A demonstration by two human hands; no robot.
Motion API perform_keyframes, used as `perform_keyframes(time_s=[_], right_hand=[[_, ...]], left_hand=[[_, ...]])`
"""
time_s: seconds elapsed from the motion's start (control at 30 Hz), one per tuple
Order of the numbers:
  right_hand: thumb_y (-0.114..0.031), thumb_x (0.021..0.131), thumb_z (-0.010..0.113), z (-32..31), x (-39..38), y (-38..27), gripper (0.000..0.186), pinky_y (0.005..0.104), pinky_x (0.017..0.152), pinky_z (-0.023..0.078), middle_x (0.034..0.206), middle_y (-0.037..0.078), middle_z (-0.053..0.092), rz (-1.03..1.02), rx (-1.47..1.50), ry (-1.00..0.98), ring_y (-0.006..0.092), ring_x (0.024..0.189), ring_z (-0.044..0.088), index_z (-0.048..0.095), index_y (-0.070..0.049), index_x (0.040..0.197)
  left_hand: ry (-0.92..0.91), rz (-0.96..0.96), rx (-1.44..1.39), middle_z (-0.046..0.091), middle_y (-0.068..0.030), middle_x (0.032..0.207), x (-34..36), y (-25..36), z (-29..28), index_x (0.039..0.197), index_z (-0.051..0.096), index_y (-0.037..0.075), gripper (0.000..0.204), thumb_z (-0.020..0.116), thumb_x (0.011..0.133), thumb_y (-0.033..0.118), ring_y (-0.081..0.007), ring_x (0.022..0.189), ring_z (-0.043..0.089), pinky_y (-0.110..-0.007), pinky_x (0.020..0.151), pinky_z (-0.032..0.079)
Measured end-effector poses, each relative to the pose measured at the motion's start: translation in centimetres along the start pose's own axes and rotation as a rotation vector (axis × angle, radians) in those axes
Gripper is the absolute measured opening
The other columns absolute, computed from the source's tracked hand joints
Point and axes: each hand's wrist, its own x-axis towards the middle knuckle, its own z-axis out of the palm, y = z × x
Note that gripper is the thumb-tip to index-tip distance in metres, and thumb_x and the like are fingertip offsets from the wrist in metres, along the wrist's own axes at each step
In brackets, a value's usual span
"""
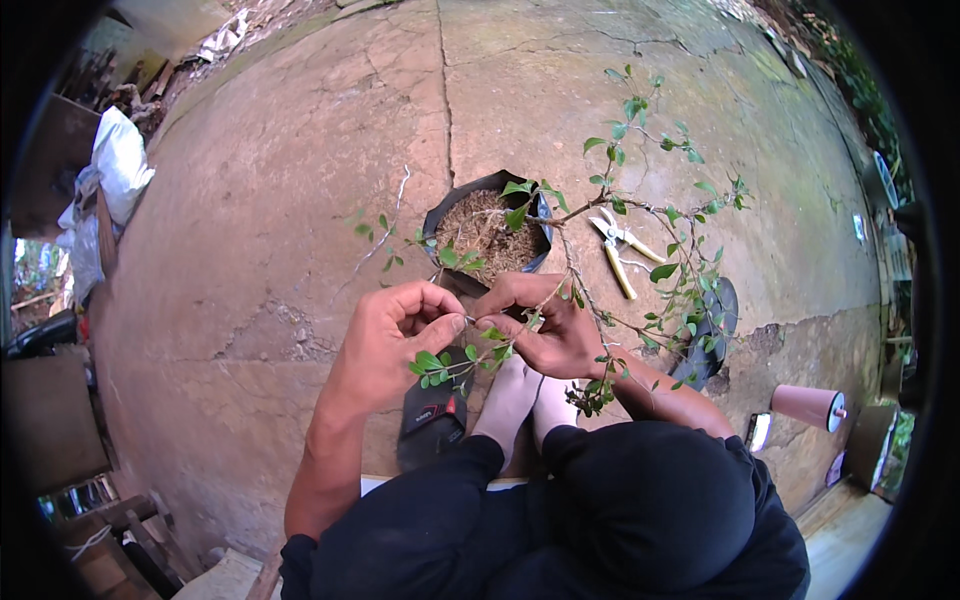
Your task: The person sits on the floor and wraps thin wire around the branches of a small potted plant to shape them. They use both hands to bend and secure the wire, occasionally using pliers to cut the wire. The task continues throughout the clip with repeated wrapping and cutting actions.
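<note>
A small leafy tree grows from a black grow bag [430,225] filled with brown, fibrous soil [490,235]. Its bent branches [585,270] spread to the right, and several look wrapped in pale wire. Just in front of the bag, my left hand [390,335] is closed in a pinch. My right hand [550,325] pinches too, its fingertips meeting the left ones. What lies between them is thin and mostly hidden, so I cannot make it out. A leafy twig [440,368] hangs just below the fingers, and other stems cross my right hand and wrist.
Pruning shears [622,250] with cream handles lie right of the bag. Dark slippers [712,330] [432,425] rest near my feet [510,400]. To the right are a pink tumbler [805,405] and a phone [759,430]. White plastic bags [118,170] stand far left on cracked concrete [300,200].
</note>
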Motion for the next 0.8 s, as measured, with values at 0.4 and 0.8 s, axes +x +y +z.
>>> perform_keyframes(time_s=[0.4, 0.8], right_hand=[[0.004, 0.077, 0.062, 0.2, 0.1, -0.1, 0.011, 0.0389, 0.065, 0.045, 0.077, 0.013, 0.061, -0.09, -0.115, -0.055, 0.0303, 0.075, 0.059, 0.066, 0.002, 0.088], [0.002, 0.08, 0.064, 1.1, -0.4, -0.2, 0.01, 0.0373, 0.065, 0.048, 0.078, 0.014, 0.063, -0.053, -0.181, 0.065, 0.0295, 0.072, 0.061, 0.066, 0.001, 0.09]], left_hand=[[-0.023, 0.107, 0.158, 0.061, 0.0018, 0.071, -0.5, 0.2, 0.0, 0.087, 0.064, -0.002, 0.005, 0.068, 0.085, 0.0, -0.0014, 0.062, 0.054, -0.018, 0.054, 0.043], [0.088, 0.219, 0.172, 0.059, -0.0019, 0.064, 0.0, -0.5, 1.3, 0.078, 0.057, -0.001, 0.008, 0.065, 0.077, -0.004, -0.0052, 0.058, 0.055, -0.023, 0.053, 0.044]])
